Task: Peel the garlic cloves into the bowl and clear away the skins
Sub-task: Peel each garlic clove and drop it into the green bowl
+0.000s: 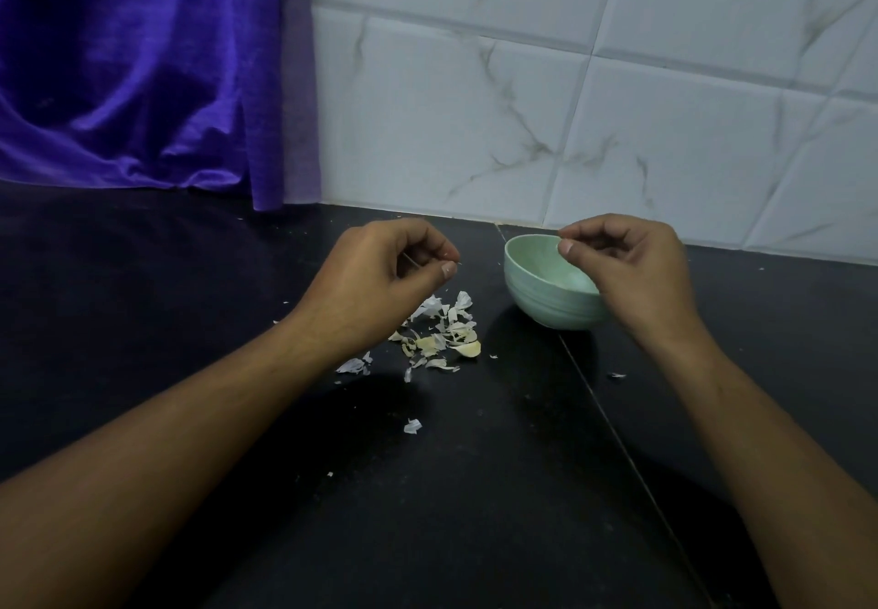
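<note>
A loose heap of papery white garlic skins (pixel 442 326) lies on the black stone counter (pixel 475 489), just left of a small pale green ribbed bowl (pixel 546 309). Among the skins sit a few yellowish, curved pieces (pixel 468 348); whether these are cloves or thicker husk is unclear. Single flakes are scattered nearer the camera, one white scrap (pixel 412 426) well apart from the heap. The left hand (pixel 380 276) hangs above the heap, fingers curled, thumb by the forefinger. The right hand (pixel 627 266) hangs over the bowl's right side, thumb and forefinger tips together. I cannot tell whether either hand holds anything.
</note>
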